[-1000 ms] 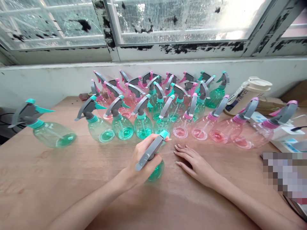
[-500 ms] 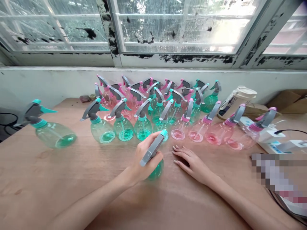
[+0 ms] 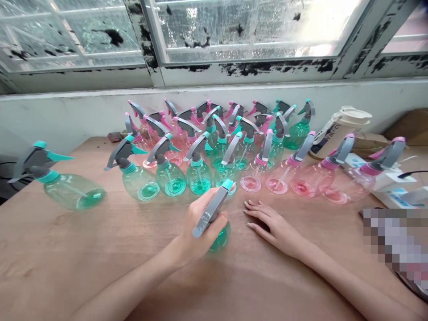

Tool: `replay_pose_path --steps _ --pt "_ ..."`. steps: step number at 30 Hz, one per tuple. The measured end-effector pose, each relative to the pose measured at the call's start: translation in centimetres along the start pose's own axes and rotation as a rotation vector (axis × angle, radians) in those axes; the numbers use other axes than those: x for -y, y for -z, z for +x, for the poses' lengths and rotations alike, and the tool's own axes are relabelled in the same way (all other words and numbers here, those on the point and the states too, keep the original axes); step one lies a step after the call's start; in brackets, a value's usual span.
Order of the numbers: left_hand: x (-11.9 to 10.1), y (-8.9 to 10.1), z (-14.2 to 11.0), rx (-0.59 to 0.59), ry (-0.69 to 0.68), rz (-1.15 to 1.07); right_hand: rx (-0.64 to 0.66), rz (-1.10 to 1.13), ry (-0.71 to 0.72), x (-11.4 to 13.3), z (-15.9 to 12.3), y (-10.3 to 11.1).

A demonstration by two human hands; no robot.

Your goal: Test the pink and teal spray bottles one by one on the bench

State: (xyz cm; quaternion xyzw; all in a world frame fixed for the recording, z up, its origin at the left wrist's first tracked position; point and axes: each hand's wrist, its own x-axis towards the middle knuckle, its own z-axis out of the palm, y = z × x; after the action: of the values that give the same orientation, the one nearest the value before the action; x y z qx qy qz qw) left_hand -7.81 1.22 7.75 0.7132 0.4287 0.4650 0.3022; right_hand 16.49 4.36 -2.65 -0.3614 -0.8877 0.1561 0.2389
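My left hand [image 3: 202, 223] is wrapped round the neck of a green spray bottle [image 3: 220, 238] with a grey and teal trigger head; the fingers hide its trigger and collar. To its right, my right hand [image 3: 276, 227] rests on the wooden table [image 3: 214, 290], fingers stretched out and holding nothing. Just beyond both hands runs a front row of spray bottles: green ones [image 3: 199, 178] on the left and pink ones [image 3: 279, 178] on the right. A single green spray bottle [image 3: 73, 189] stands apart at the far left.
More pink and green spray bottles crowd behind the front row, up to the wall [image 3: 76, 113] under the window. A white-lidded cup [image 3: 341, 133], a cardboard box [image 3: 368, 145] and a white power strip [image 3: 389, 176] are at the right. A pixelated object [image 3: 397, 245] lies at the right edge.
The view has shifted and come slightly closer. My left hand keeps its hold on the green spray bottle, and my right hand stays lying on the table.
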Motion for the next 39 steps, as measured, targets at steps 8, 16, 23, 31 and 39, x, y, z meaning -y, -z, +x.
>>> replay_pose_path --steps 8,16,23,31,39 --pt "-0.6 -0.1 0.0 -0.015 0.014 0.017 -0.007 0.008 -0.011 0.0 0.0 -0.2" --pt "-0.7 -0.1 0.0 0.000 0.014 -0.036 -0.029 0.006 -0.014 0.2 0.0 -0.3" --pt "-0.9 -0.1 0.1 -0.002 0.066 -0.028 -0.012 0.009 -0.007 0.0 -0.1 -0.1" --pt "-1.6 0.1 0.3 -0.038 0.071 0.116 -0.043 0.051 -0.009 0.0 0.0 -0.2" --pt "-1.3 0.2 -0.2 -0.011 0.067 0.153 -0.020 0.024 -0.020 -0.1 -0.1 -0.2"
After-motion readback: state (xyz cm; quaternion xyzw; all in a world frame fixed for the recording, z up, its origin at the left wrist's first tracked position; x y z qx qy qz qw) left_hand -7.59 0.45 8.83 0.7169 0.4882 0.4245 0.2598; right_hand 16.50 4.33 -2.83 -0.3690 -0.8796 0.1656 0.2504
